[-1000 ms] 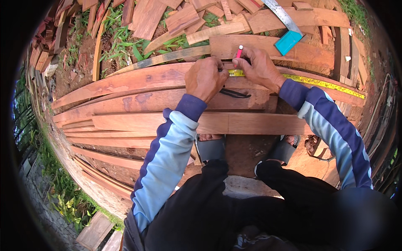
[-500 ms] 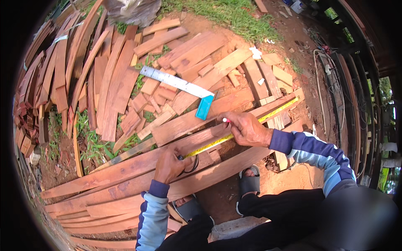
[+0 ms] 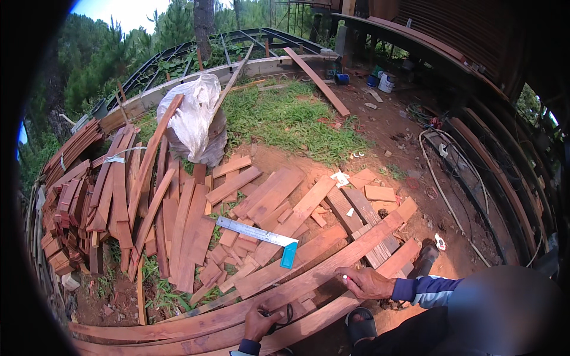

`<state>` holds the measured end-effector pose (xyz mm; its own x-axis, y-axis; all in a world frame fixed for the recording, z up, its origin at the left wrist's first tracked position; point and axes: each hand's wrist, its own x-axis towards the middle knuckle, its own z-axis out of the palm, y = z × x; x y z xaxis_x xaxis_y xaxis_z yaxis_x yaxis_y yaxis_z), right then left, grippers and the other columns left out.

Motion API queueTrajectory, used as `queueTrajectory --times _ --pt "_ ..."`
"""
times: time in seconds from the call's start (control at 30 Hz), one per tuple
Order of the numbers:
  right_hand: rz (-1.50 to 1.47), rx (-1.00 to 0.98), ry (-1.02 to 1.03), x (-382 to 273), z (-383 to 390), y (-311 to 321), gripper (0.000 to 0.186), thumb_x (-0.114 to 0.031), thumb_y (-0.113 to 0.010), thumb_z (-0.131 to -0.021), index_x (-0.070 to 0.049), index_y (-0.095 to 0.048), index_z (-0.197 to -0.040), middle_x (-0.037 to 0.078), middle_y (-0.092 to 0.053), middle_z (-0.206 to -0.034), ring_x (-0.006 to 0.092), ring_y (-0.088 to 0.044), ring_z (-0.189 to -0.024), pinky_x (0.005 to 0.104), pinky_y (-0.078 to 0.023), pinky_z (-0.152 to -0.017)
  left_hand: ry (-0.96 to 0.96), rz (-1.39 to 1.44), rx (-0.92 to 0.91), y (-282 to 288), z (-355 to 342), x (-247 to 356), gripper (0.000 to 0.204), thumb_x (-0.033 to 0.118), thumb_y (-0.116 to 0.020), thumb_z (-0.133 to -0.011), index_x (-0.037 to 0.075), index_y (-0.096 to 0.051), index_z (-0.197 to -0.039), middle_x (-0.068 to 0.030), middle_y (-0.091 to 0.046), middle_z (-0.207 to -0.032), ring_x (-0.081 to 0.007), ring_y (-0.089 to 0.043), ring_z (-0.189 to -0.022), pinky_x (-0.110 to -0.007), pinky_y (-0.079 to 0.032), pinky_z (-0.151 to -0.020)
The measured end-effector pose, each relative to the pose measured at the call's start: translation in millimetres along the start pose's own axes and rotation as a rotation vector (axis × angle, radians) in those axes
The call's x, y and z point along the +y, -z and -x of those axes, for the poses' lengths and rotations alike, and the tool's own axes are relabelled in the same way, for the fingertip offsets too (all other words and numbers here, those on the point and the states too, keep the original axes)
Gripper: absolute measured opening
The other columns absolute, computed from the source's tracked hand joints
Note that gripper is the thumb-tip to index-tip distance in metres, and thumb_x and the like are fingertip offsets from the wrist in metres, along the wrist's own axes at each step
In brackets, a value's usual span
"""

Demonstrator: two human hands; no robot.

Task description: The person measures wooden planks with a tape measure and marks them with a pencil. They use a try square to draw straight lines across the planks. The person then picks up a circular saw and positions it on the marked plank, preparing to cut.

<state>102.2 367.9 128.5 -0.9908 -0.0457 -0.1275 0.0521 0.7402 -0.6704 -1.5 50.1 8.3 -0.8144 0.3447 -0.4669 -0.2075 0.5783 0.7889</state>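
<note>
My left hand [image 3: 256, 325] is closed round a small dark tape measure [image 3: 265, 313], with a black strap loop hanging beside it. No yellow blade shows out of it. It rests by a long reddish-brown board [image 3: 320, 274] that runs from lower left to upper right. My right hand [image 3: 368, 283] is at that board's near edge, fingers closed on a slim marker [image 3: 346, 277] with a white and red end; most of it is hidden in the fingers. Beyond the board, a try square [image 3: 258, 233] with a steel blade and teal handle lies on wood offcuts.
Stacked planks [image 3: 113, 196] fill the left side, beside a whitish plastic sack [image 3: 193, 118]. Grass [image 3: 285, 115] lies farther back. A pale hose [image 3: 445, 196] and long dark beams [image 3: 475, 184] run along the right. A sandalled foot [image 3: 360, 325] is below my right hand.
The view has tipped up, showing more of the yard and trees. The yellow tape blade stretched along the board no longer shows. Both hands keep their hold on the tape measure and the marker.
</note>
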Motion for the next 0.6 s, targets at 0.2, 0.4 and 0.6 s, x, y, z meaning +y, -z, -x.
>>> queueTrajectory --times 0.2,0.4,0.6 --pt "0.012 -0.014 0.153 39 27 -18 0.031 -0.010 -0.049 -0.088 -0.001 -0.057 -0.116 0.023 -0.062 -0.098 0.0403 -0.063 -0.089 0.0471 -0.052 -0.077 -0.050 -0.112 0.017 12 4 -17 0.067 0.029 -0.089 -0.053 -0.002 -0.051 -0.099 -0.0159 -0.063 -0.089 -0.0299 -0.063 -0.081 -0.038 -0.052 -0.074" --pt "-0.033 0.094 0.032 35 49 -22 0.032 -0.006 -0.051 -0.083 -0.001 -0.061 -0.113 0.019 -0.063 -0.094 0.0349 -0.065 -0.083 0.0409 -0.055 -0.073 0.043 -0.155 0.304 19 10 -51 0.056 0.019 -0.082 -0.051 -0.002 -0.051 -0.093 -0.0192 -0.061 -0.087 -0.0351 -0.061 -0.078 -0.042 -0.050 -0.071" --pt "0.007 -0.007 0.048 63 55 -48 0.032 -0.008 -0.053 -0.081 0.000 -0.060 -0.111 0.021 -0.062 -0.100 0.0405 -0.063 -0.088 0.0449 -0.053 -0.076 0.000 -0.054 0.531 52 24 -73 0.038 0.009 -0.075 -0.052 0.000 -0.057 -0.085 -0.0112 -0.058 -0.073 -0.0254 -0.056 -0.066 -0.035 -0.048 -0.065"
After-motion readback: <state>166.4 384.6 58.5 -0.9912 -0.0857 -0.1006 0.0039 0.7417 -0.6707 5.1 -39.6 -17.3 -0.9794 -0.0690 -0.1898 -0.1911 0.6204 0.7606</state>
